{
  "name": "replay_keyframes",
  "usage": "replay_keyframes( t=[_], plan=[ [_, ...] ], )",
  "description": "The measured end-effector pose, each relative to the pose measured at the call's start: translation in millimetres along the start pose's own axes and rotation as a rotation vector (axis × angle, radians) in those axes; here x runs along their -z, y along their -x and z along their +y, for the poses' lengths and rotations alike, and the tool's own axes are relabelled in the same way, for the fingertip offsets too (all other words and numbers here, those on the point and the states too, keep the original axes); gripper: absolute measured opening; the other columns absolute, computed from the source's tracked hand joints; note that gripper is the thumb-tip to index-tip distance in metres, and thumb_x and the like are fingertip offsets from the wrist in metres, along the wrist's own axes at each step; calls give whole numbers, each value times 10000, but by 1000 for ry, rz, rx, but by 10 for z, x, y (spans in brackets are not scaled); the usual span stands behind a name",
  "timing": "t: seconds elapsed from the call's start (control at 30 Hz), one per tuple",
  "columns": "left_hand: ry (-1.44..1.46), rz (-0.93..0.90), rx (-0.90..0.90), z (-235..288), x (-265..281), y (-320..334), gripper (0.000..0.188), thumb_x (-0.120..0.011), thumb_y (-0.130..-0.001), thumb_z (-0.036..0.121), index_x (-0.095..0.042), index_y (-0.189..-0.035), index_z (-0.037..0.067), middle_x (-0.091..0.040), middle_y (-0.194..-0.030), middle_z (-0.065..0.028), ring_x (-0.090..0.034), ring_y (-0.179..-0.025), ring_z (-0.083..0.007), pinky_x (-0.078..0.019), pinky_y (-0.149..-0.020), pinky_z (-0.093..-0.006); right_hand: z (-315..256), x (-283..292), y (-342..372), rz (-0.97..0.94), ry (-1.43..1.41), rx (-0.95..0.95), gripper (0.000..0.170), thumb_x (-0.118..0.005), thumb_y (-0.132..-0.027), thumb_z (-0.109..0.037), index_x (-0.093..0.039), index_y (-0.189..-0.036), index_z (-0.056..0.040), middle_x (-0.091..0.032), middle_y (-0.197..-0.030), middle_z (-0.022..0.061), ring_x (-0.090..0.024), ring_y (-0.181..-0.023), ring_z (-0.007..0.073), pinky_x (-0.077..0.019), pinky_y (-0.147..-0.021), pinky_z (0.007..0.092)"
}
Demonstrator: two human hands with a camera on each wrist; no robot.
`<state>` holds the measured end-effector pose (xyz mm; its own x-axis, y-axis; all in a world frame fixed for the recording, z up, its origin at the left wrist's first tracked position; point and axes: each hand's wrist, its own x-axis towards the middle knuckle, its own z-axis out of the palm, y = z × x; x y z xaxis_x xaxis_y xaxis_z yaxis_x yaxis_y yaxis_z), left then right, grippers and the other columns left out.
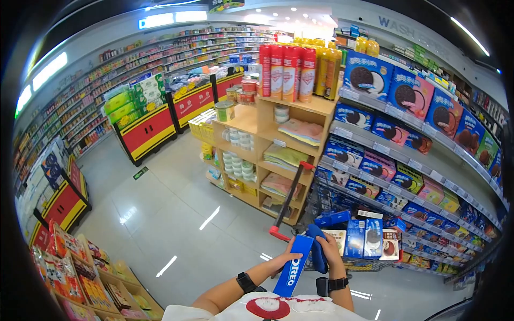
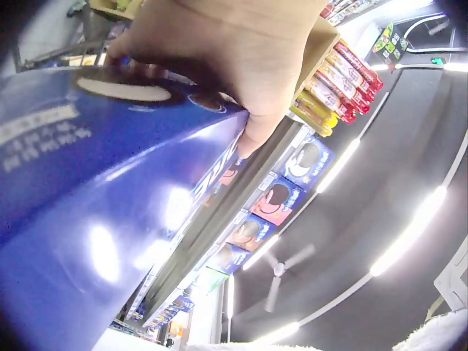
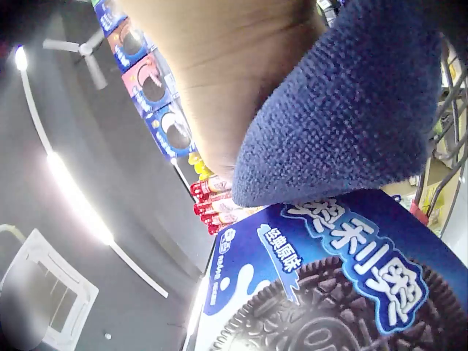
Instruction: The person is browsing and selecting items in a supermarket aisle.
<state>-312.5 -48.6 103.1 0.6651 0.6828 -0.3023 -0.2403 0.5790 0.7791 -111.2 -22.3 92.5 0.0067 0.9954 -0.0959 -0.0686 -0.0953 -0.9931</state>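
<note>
A blue Oreo box (image 1: 293, 267) is held upright in front of the body by the left hand (image 1: 282, 260), whose fingers curl over its edge. In the left wrist view the left hand (image 2: 219, 58) grips the top of the blue box (image 2: 88, 190). The right hand (image 1: 333, 250) holds a dark blue cloth (image 1: 318, 251) beside the box. Seen from the right wrist, the cloth (image 3: 344, 117) lies under the right hand (image 3: 227, 73) against the printed face of the box (image 3: 329, 285). The fingertips of the right hand are hidden there.
A shopping cart with a red-ended handle (image 1: 286, 206) stands just ahead, several boxes (image 1: 355, 238) in its basket. Shelves of blue boxes (image 1: 367, 76) rise at the right. A wooden shelf (image 1: 241, 120) with cans stands beyond the cart. Snack racks (image 1: 101, 273) are at lower left.
</note>
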Motion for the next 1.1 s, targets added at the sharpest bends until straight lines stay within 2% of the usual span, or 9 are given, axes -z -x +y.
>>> replay_keyframes(
  t=[0.17,0.27,0.3,0.4,0.5,0.6,0.9,0.97,1.1],
  plan=[
    [5,54,12,274,555,419,862,-600,-804,318,28,-1386,227,-494,-1111,-128,-584,-869,-186,-528,-677,-308,-357,-822,-194,-74,414,247,246,-581,-801,-185,-601,-936,21,-633,-782,98,-573,-718,135,-452,-657,278],
    [58,26,70,399,816,601,905,-601,-802,313,82,-1388,217,-473,-1059,-93,-557,-837,-172,-504,-676,-298,-600,-1267,-219,-94,485,351,183,-557,-813,-145,-569,-855,33,-578,-712,47,-497,-665,92,-421,-603,255],
    [64,31,83,415,898,634,864,-601,-801,321,27,-1384,212,-488,-1066,-106,-568,-847,-177,-512,-681,-308,-640,-1372,-225,-117,460,356,188,-557,-810,-144,-556,-859,37,-572,-721,37,-483,-659,93,-413,-595,256],
    [68,36,75,438,1082,726,798,-604,-798,343,-72,-1376,204,-514,-1088,-131,-589,-871,-188,-527,-690,-327,-531,-1555,-302,-91,381,322,252,-570,-801,-171,-595,-955,27,-629,-791,95,-564,-720,123,-454,-656,270],
    [45,37,-5,504,1163,843,824,-608,-794,352,-44,-1377,208,-497,-1107,-129,-583,-881,-193,-527,-692,-332,-438,-1674,-364,-126,154,235,279,-562,-820,-186,-592,-1007,20,-631,-844,74,-561,-751,120,-455,-681,263],
    [41,23,-17,603,1203,950,843,-610,-794,354,-17,-1376,213,-477,-1125,-128,-576,-896,-201,-525,-699,-339,-326,-1738,-423,-143,175,90,308,-555,-840,-211,-584,-1046,16,-623,-884,56,-559,-772,121,-453,-701,253],
    [92,-42,-13,529,1313,963,872,-621,-795,309,16,-1383,208,-441,-1139,-124,-547,-928,-194,-509,-712,-308,-23,-1754,-354,-13,214,-70,319,-543,-858,-243,-582,-1058,2,-625,-897,58,-566,-769,112,-450,-690,239],
    [115,-22,9,544,1282,1009,901,-642,-775,296,3,-1396,198,-419,-1146,-88,-509,-956,-162,-473,-765,-294,-10,-1786,-252,-13,11,-156,332,-526,-864,-260,-561,-1090,-18,-620,-915,58,-573,-780,121,-457,-696,245],
    [148,53,-21,373,1268,968,923,-673,-747,308,-36,-1399,157,-387,-1221,-126,-492,-1020,-197,-451,-823,-334,432,-1689,-30,12,-414,-436,361,-511,-868,-329,-527,-1127,-77,-613,-1003,72,-598,-873,176,-487,-764,314]
  ],
)
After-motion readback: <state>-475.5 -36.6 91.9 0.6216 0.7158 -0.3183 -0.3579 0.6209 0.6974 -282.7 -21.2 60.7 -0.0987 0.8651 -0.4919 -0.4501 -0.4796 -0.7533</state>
